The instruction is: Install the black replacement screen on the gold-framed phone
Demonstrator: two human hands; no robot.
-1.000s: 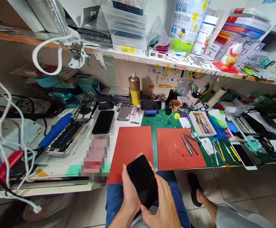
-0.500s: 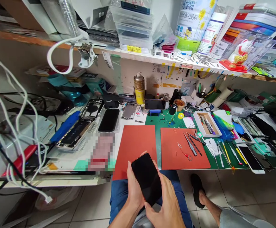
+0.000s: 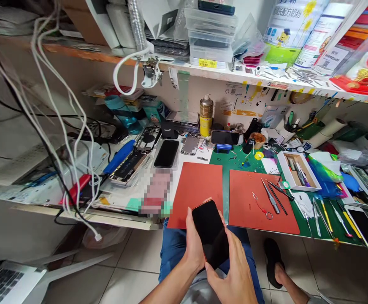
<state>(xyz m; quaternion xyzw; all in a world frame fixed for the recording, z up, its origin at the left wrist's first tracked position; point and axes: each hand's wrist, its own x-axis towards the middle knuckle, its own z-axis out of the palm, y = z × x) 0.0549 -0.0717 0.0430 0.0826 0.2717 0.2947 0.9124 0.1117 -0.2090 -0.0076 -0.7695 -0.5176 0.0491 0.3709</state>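
A smartphone (image 3: 209,234) with a dark screen is held above my lap, tilted, its screen facing up toward me. My left hand (image 3: 194,245) wraps its left edge, with fingertips showing past the right side. Along the lower right edge, my right hand (image 3: 236,261) grips it, the thumb at the bottom corner. Just beyond the phone lies a red-brown mat (image 3: 196,190) at the bench edge. A second red-brown mat (image 3: 247,202) to the right carries a screwdriver (image 3: 270,196) and a red SIM pin on a ring (image 3: 261,207).
White cables (image 3: 82,126) hang at the left. Opened phone parts (image 3: 130,166) and a black phone (image 3: 166,153) lie left of the mats. Tweezers and tools (image 3: 317,215) and a white phone (image 3: 367,228) are at right. A shelf (image 3: 177,65) overhangs the bench. Another person's foot (image 3: 274,261) is below.
The view has turned to the left, so the bench appears shifted right and a laptop shows at lower left. Both hands keep hold of the smartphone in nearly the same pose.
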